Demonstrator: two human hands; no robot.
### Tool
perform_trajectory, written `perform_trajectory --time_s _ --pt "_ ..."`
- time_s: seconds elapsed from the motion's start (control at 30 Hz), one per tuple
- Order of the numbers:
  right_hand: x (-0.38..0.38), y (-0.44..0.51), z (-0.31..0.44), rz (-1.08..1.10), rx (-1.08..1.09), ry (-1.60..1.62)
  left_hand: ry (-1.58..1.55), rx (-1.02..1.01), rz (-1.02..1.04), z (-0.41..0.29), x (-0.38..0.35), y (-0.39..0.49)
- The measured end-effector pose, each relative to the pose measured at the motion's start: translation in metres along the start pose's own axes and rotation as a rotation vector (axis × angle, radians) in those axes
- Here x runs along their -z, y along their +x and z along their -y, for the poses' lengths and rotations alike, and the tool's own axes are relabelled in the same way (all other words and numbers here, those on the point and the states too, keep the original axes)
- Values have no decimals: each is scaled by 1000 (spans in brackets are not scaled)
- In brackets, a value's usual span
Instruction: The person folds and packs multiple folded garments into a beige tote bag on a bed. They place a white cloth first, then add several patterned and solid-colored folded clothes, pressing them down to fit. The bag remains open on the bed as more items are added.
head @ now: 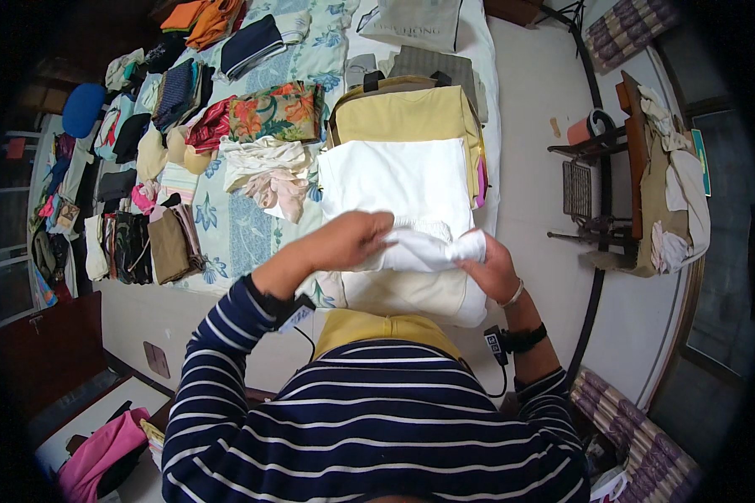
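Note:
A white garment (396, 182) with a gathered elastic waistband lies on the bed before me, partly over a yellow fabric bag (402, 113) with dark handles. At its near end, my left hand (358, 237) grips the bunched white cloth from the left, its fingers slightly blurred. Opposite, my right hand (492, 267) pinches a rolled end of that cloth between thumb and fingers. Below both hands lies a cream cloth panel (402, 292), near the bed's front edge. Whether this panel belongs to the bag cannot be told.
Crumpled cream and pink clothes (270, 170) lie left of the white garment. Beyond them are a folded floral cloth (277, 113) and several folded clothing piles. A printed bag (409, 25) stands at the far end. Off to the right, a wooden chair (632, 157) holds draped clothes.

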State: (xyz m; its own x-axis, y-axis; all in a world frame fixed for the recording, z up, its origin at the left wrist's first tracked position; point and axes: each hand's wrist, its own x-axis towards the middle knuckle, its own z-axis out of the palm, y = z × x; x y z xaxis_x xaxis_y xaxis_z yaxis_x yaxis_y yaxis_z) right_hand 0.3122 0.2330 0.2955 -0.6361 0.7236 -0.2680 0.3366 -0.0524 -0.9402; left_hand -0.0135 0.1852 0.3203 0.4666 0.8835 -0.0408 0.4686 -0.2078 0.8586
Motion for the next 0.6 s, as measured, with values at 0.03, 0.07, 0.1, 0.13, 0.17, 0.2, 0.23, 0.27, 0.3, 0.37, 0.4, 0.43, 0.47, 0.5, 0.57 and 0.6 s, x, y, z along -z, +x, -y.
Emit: perform_trajectory --time_s 0.03,0.07,0.1,0.13,0.17,0.2,0.23,0.27,0.3,0.37,0.4,0.43,0.47,0.5,0.57,0.6 --pt "-1 7 -4 -86 39 76 -47 44 3 10 6 10" --pt "-3 17 -8 -172 51 107 -118 132 0 20 11 20" --pt "-3 29 -11 -264 48 135 -178 197 -18 30 16 31" --pt "-1 43 -14 -326 111 106 -222 213 -34 38 23 41" --pt "2 60 -16 -394 160 75 -262 254 -45 45 29 51" --pt "5 75 -17 -421 136 5 -191 257 -101 51 36 59" --pt "9 91 -18 -449 114 -66 -35 335 -129 55 45 67" --pt "14 106 -19 -474 130 -140 -5 365 -138 59 55 72" --pt "18 119 -19 -496 60 -256 30 447 -128 61 60 74" --pt "18 143 -19 -526 -28 -498 211 511 -56 63 69 78" --pt "17 152 -19 -517 -46 -479 305 510 -38 64 71 79" --pt "15 159 -18 -518 -52 -526 410 506 -29 64 70 79" --pt "12 164 -17 -520 -87 -573 425 528 -53 65 67 79" --pt "9 167 -14 -520 -133 -623 475 515 -81 66 64 80" --pt "3 169 -9 -521 -153 -701 579 499 -129 69 57 82" --pt "1 168 -5 -524 -170 -740 620 466 -145 70 55 83"
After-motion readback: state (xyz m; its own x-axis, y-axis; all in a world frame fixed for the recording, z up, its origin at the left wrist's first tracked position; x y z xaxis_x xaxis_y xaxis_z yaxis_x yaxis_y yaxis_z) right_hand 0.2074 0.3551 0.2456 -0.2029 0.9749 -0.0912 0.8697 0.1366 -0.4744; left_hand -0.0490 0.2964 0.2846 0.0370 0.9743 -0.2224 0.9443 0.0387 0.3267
